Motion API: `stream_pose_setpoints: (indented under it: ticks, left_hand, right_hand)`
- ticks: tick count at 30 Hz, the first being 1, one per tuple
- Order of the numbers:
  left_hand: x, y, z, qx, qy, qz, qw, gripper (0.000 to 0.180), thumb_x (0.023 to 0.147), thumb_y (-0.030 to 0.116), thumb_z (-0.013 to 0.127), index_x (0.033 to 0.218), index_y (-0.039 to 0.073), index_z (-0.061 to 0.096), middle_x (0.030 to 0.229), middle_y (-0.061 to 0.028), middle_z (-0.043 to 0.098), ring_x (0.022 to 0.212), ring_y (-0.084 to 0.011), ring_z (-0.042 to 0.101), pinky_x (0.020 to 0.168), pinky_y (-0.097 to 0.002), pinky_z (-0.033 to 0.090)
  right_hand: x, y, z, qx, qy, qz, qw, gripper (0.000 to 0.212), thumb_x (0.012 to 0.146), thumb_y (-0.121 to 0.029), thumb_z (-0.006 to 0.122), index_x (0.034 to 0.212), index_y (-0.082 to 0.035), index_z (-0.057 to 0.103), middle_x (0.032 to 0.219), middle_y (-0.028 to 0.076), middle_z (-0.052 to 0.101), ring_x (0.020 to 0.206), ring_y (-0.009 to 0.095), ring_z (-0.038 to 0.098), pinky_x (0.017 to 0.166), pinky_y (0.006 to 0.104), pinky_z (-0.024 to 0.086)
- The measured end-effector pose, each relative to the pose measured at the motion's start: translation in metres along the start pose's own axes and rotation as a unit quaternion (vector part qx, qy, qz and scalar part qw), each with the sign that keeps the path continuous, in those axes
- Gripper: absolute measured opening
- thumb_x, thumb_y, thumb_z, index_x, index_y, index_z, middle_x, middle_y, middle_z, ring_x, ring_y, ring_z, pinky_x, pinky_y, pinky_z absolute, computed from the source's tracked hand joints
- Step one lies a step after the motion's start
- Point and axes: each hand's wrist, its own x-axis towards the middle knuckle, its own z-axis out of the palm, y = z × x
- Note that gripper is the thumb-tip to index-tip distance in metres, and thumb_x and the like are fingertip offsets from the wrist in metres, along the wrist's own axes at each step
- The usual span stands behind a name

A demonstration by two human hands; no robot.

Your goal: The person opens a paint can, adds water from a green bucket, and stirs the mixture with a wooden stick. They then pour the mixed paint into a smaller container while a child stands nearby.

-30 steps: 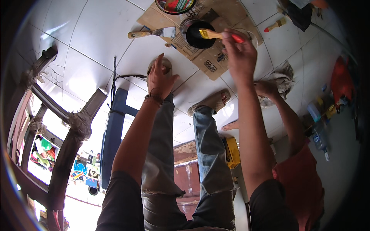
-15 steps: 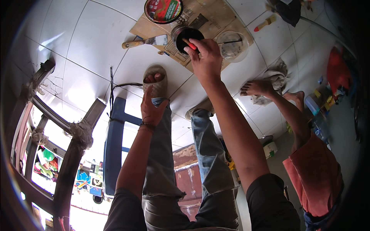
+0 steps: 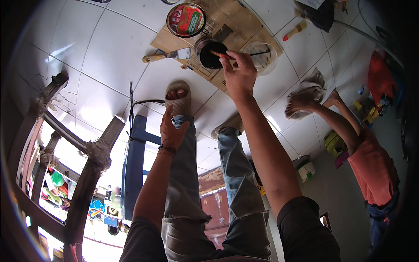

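Red-ended brush (image 3: 218, 54) in the right hand (image 3: 241, 74)

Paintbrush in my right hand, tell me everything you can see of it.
The paintbrush shows only part of its slim handle: brownish and wood-like toward the can, red where your right hand pinches it between thumb and fingers. It slants over the can's round, dark opening, its working end pointing to the left of the picture. The bristles can't be made out against the black inside, so I can't tell how deep they are or whether they touch the can.
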Motion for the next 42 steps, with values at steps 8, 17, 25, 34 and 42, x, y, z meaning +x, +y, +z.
stream_pose_setpoints:
  ticks: [8,17,25,34,42]
  left_hand:
    - [-0.008,0.005,-0.006,0.001,-0.023,-0.032,0.999,0.079,0.069,0.022,0.079,0.137,0.008,0.042,0.124,-0.0166,0.057,0.108,-0.0315,0.059,0.088,-0.0407,0.049]
    - [-0.018,0.01,0.0,-0.005,-0.047,-0.053,0.997,0.069,0.071,0.023,0.077,0.13,0.002,0.047,0.123,-0.0191,0.056,0.114,-0.0363,0.056,0.095,-0.0419,0.047]
    - [-0.023,0.007,-0.002,0.023,-0.031,-0.02,0.999,0.071,0.069,0.022,0.081,0.131,0.007,0.05,0.118,-0.0129,0.06,0.104,-0.0267,0.061,0.084,-0.0381,0.05]
    - [-0.021,0.004,-0.006,0.051,-0.035,-0.002,0.998,0.07,0.069,0.025,0.081,0.13,0.009,0.05,0.117,-0.0116,0.061,0.101,-0.0268,0.061,0.081,-0.0371,0.051]
    - [-0.054,0.023,-0.034,0.009,-0.136,-0.11,0.985,0.073,0.069,0.03,0.078,0.13,0.003,0.048,0.121,-0.0193,0.058,0.114,-0.0356,0.055,0.096,-0.0416,0.047]
  right_hand:
    - [0.003,-0.011,0.0,0.04,-0.005,-0.002,0.999,0.016,0.073,-0.008,0.077,0.085,-0.008,0.066,0.078,0.007,0.063,0.07,0.026,0.06,0.063,0.0375,0.049]
    - [-0.019,-0.02,0.011,0.035,-0.045,-0.069,0.996,0.024,0.069,-0.005,0.077,0.088,-0.01,0.063,0.082,0.007,0.062,0.077,0.028,0.061,0.068,0.0388,0.052]
    - [-0.029,-0.03,0.012,0.021,-0.045,-0.073,0.996,0.023,0.071,-0.001,0.072,0.09,-0.011,0.062,0.083,0.005,0.06,0.079,0.026,0.061,0.066,0.0385,0.053]
    - [-0.028,-0.028,0.008,0.011,-0.058,-0.073,0.996,0.028,0.072,0.001,0.07,0.096,-0.009,0.061,0.085,0.008,0.057,0.081,0.028,0.059,0.068,0.0396,0.052]
    - [-0.109,-0.039,-0.07,0.035,-0.188,0.133,0.972,0.024,0.078,-0.005,0.07,0.101,-0.007,0.064,0.091,0.011,0.063,0.084,0.028,0.062,0.075,0.0381,0.051]
